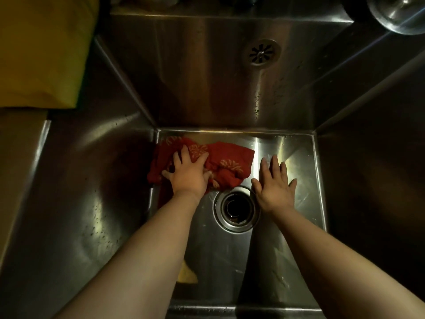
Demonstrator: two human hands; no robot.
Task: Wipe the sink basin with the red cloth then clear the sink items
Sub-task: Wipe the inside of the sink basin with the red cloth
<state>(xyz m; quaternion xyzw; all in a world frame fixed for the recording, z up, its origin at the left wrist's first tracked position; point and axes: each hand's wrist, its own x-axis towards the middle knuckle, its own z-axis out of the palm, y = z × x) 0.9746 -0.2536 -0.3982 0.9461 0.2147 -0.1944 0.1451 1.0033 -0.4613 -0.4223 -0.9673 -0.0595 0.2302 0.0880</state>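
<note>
The left hand [188,174] lies flat on the red cloth [226,163], with its fingers [185,151] spread and pressing down; it does not pinch the fabric. The cloth is bunched on the floor of the stainless sink basin [296,143], in the back left corner, which is left of centre in the frame. Its long axis runs from left to right across the picture. Most of the loose fabric lies to the right of the left hand and in front of the fingertips, and one edge reaches almost to the rim of the drain opening [236,209].

The right hand [274,183] is open, fingers a little apart, on or just above the bare metal floor beside the drain; I cannot tell if it touches. It holds nothing and is near the right end of the cloth, not on it. So the left hand is the one that can push the cloth, and I judge a sweep toward the right would cover the unwiped floor.

The cloth is red with a pale leaf-like pattern, wrinkled and folded over itself. A small yellowish object [187,273] lies on the basin floor at the lower middle, partly hidden by the left forearm; what it is I cannot say. It probably waits for the clearing step.
</note>
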